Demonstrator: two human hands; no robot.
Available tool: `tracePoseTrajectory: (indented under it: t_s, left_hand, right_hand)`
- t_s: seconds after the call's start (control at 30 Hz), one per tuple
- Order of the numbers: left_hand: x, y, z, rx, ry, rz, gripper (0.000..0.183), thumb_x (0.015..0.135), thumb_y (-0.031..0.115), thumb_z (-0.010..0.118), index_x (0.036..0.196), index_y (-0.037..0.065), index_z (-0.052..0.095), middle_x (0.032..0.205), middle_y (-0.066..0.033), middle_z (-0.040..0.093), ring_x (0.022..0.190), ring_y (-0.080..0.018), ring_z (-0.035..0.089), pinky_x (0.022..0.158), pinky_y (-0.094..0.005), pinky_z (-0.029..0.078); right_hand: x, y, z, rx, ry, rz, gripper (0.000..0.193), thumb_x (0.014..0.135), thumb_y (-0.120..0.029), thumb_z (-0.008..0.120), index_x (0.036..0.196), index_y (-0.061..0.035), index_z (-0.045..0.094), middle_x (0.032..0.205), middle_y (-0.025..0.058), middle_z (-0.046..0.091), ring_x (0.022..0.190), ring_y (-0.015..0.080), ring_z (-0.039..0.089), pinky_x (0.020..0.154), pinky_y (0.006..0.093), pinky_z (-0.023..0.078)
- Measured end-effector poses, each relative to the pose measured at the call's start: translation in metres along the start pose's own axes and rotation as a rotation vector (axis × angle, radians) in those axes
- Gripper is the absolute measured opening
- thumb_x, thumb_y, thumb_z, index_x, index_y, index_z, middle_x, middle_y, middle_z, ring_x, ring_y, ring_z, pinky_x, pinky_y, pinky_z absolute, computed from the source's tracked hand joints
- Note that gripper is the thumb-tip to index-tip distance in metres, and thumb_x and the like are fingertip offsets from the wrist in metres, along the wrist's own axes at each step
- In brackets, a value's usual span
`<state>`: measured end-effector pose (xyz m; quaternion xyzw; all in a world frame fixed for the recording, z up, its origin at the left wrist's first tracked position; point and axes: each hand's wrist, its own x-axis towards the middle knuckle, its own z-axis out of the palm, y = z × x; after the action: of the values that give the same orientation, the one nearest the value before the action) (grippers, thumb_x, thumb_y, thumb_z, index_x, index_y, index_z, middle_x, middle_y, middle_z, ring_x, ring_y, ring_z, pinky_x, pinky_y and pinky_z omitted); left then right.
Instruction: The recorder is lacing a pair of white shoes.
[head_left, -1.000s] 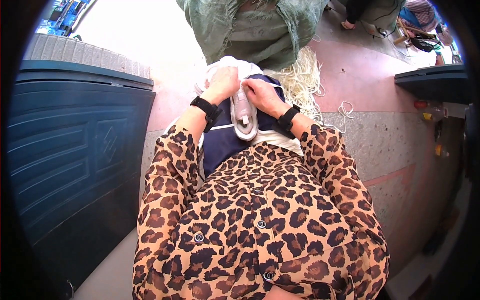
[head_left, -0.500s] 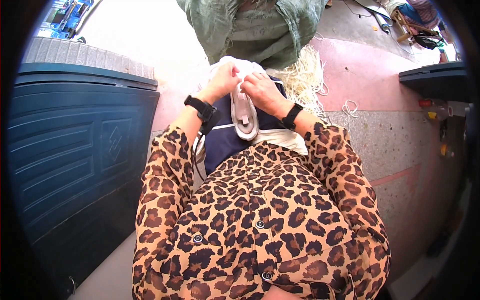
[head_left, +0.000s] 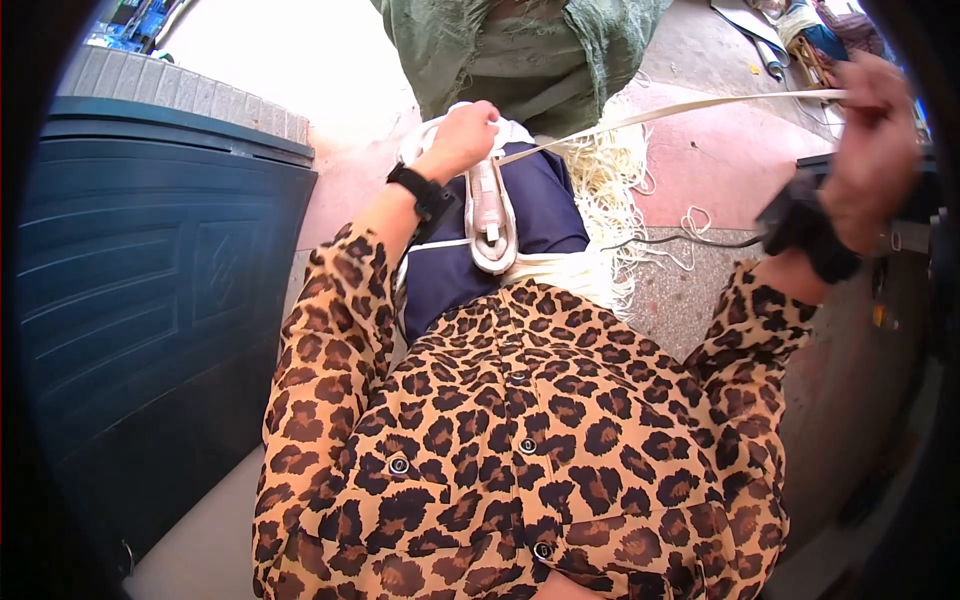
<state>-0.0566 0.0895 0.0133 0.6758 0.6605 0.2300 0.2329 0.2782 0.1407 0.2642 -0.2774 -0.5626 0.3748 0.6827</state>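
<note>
A white shoe (head_left: 494, 258) lies on my lap over dark blue cloth (head_left: 545, 205), its opening toward me and its far end partly hidden. My left hand (head_left: 465, 137) is closed on the far part of the shoe, with the fingers bent over it. From beside that hand a flat white shoelace (head_left: 680, 112) stretches taut to the upper right. Far out to the right, my right hand (head_left: 875, 145), smeared by motion, is closed on the lace's other end.
Loose white laces (head_left: 605, 185) hang in a heap right of my lap. A green sack (head_left: 520, 60) stands ahead of me. To the left is a dark blue panelled door (head_left: 150, 250). Another dark panel edge (head_left: 815, 165) lies behind my right wrist.
My right hand has swung from the shoe far out to the right, drawing the shoelace out straight. My left hand has stayed at the shoe.
</note>
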Motion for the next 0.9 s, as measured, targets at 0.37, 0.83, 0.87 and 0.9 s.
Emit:
tracePoseTrajectory:
  t_s: [0.37, 0.83, 0.87, 0.9]
  left_hand:
    - [-0.074, 0.006, -0.004, -0.011, -0.172, -0.352, 0.026, 0.071, 0.024, 0.067, 0.072, -0.001, 0.062, 0.054, -0.0078, 0.057, 0.043, -0.0127, 0.054, 0.042, -0.0273, 0.043]
    - [-0.08, -0.009, 0.007, -0.068, -0.076, -0.38, 0.028, 0.069, 0.022, 0.069, 0.081, -0.003, 0.061, 0.06, -0.008, 0.06, 0.041, -0.0115, 0.053, 0.039, -0.025, 0.043]
    - [-0.081, -0.009, 0.009, -0.067, -0.075, -0.378, 0.028, 0.069, 0.022, 0.069, 0.081, -0.003, 0.061, 0.06, -0.008, 0.06, 0.041, -0.0115, 0.053, 0.039, -0.025, 0.043]
    - [-0.083, -0.009, 0.011, -0.105, -0.033, -0.382, 0.03, 0.069, 0.022, 0.069, 0.084, -0.003, 0.06, 0.062, -0.0082, 0.061, 0.041, -0.012, 0.053, 0.039, -0.0251, 0.043]
  right_hand:
    - [-0.202, 0.229, 0.109, -0.449, -0.828, 0.529, 0.033, 0.077, -0.027, 0.058, 0.092, 0.0021, 0.06, 0.069, 0.0132, 0.058, 0.058, 0.0198, 0.052, 0.058, 0.0328, 0.043]
    - [-0.228, 0.168, 0.099, -0.801, -0.652, 0.383, 0.021, 0.08, -0.023, 0.05, 0.08, -0.0041, 0.059, 0.072, 0.0172, 0.06, 0.07, 0.0333, 0.059, 0.063, 0.0423, 0.046]
    - [-0.225, 0.171, 0.105, -0.732, -0.702, 0.351, 0.019, 0.079, -0.022, 0.052, 0.081, -0.0055, 0.061, 0.073, 0.0164, 0.061, 0.072, 0.0323, 0.06, 0.064, 0.0413, 0.046]
    - [-0.223, 0.174, 0.112, -0.661, -0.753, 0.319, 0.018, 0.078, -0.022, 0.054, 0.083, -0.0069, 0.062, 0.074, 0.0157, 0.062, 0.073, 0.0313, 0.06, 0.065, 0.0402, 0.047]
